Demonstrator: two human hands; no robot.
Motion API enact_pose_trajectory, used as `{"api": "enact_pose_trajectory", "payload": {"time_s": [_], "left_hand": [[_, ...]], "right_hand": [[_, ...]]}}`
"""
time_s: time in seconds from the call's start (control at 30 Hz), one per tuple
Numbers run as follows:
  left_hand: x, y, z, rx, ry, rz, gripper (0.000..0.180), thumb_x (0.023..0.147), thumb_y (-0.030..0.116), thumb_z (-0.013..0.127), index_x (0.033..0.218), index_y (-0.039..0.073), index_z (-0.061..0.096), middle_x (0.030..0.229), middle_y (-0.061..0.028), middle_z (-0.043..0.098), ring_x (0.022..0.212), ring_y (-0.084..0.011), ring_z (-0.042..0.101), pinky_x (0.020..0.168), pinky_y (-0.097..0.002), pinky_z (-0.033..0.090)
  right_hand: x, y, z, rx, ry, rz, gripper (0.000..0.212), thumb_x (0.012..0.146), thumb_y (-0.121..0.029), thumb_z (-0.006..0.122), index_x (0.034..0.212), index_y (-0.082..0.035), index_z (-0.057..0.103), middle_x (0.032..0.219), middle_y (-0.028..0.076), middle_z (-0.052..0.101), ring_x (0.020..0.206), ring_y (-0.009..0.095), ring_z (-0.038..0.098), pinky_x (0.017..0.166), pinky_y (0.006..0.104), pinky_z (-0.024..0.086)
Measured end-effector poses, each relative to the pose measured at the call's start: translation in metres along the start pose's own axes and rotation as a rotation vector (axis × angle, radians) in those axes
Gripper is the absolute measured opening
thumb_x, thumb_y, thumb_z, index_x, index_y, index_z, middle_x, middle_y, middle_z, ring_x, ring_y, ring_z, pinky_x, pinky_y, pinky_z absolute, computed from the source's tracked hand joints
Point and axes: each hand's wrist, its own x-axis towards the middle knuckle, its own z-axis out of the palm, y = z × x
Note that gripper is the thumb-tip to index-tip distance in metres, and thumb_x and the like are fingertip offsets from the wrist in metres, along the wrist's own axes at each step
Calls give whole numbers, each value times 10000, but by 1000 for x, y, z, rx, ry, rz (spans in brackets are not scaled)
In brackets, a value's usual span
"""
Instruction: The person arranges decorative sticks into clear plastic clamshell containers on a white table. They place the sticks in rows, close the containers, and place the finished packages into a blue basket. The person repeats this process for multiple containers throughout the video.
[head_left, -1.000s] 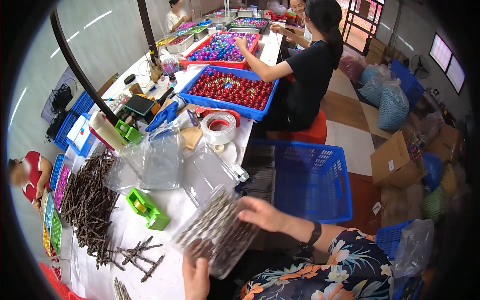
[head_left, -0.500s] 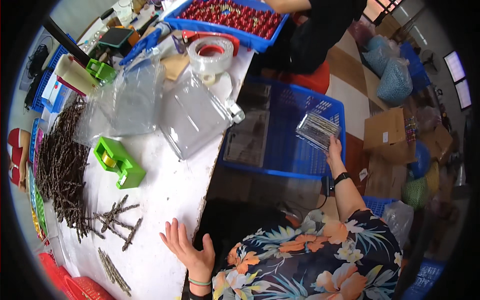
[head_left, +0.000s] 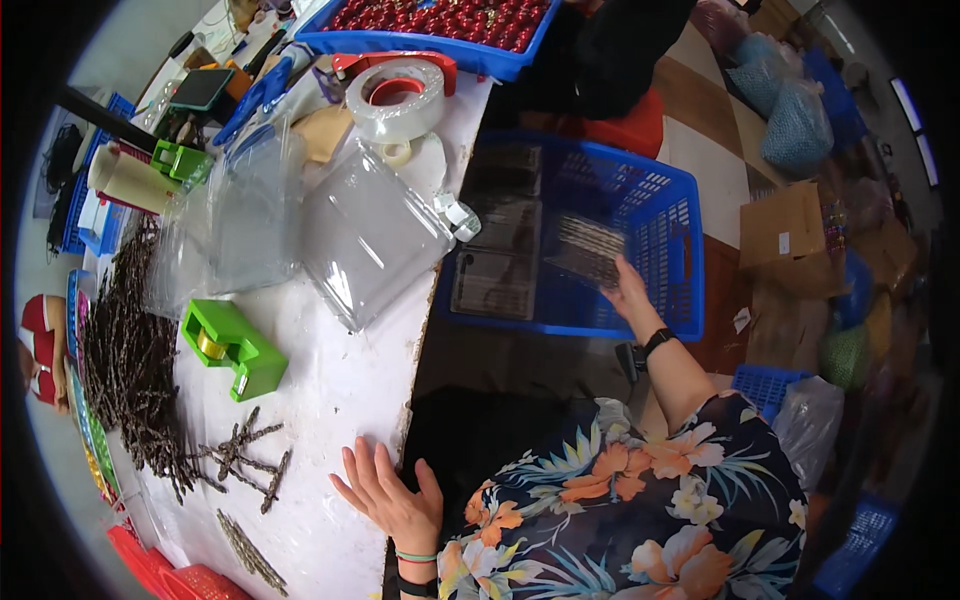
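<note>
My right hand [head_left: 630, 292] grips the near end of a flat clear pack of thin twig-like sticks [head_left: 588, 248]. It holds this pack inside the blue plastic crate [head_left: 683, 200] beside the table. Similar flat packs [head_left: 495, 285] lie along the crate's left side. My left hand [head_left: 395, 497] is open at the table's edge, fingers spread and holding nothing. Left of it lie a few dark twigs [head_left: 240, 455] and a small bunch of paler sticks [head_left: 248, 550]. A large heap of dark twigs [head_left: 135, 360] covers the table's left side.
On the white table [head_left: 330, 390] stand a green tape dispenser [head_left: 245, 358], clear plastic packaging [head_left: 375, 240] and a big tape roll [head_left: 400, 118]. A blue tray of red balls [head_left: 430, 25] sits at the far end. Behind the crate is a red stool [head_left: 630, 125]; a cardboard box [head_left: 790, 235] is at right.
My right hand has moved left and lower into the crate with the pack. My left hand stays open at the table's edge. The view has shifted slightly.
</note>
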Motion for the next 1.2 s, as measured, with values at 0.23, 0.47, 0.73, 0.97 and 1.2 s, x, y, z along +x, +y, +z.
{"api": "enact_pose_trajectory", "payload": {"time_s": [0.23,0.47,0.73,0.97,1.2], "left_hand": [[3,3,4,74,-17,2,614,873,170,668,1424,15,447,1489,-195,468,1445,-400,372,1220,-589,156],[8,8,4,151,-64,-30,679,859,176,677,1459,18,401,1539,-207,408,1465,-408,334,1218,-595,150],[9,10,4,192,-97,-37,683,849,218,663,1443,6,398,1516,-248,409,1455,-433,340,1219,-604,140],[12,11,6,204,-108,-44,683,834,212,673,1428,1,409,1509,-251,417,1446,-436,354,1212,-619,148],[14,18,1,218,-30,-20,684,843,274,726,1422,14,473,1446,-240,510,1380,-419,448,1159,-621,270]], "right_hand": [[34,7,92,-20,-108,-58,405,1018,-456,584,1310,-177,550,1248,27,642,1164,223,593,1026,511,432],[73,16,145,-110,5,-313,434,1020,-421,600,1225,-39,603,1195,79,653,1104,185,591,944,315,456],[126,-12,189,-194,-41,-524,642,985,-435,610,1432,8,483,1356,224,584,1269,345,556,1044,403,427],[122,0,196,-815,121,-340,860,950,-383,651,1589,-33,193,1436,349,452,1335,489,459,1087,525,413],[103,16,207,-1109,292,-591,725,888,-351,688,1449,-7,384,1184,303,608,1101,483,606,923,546,509]]}}
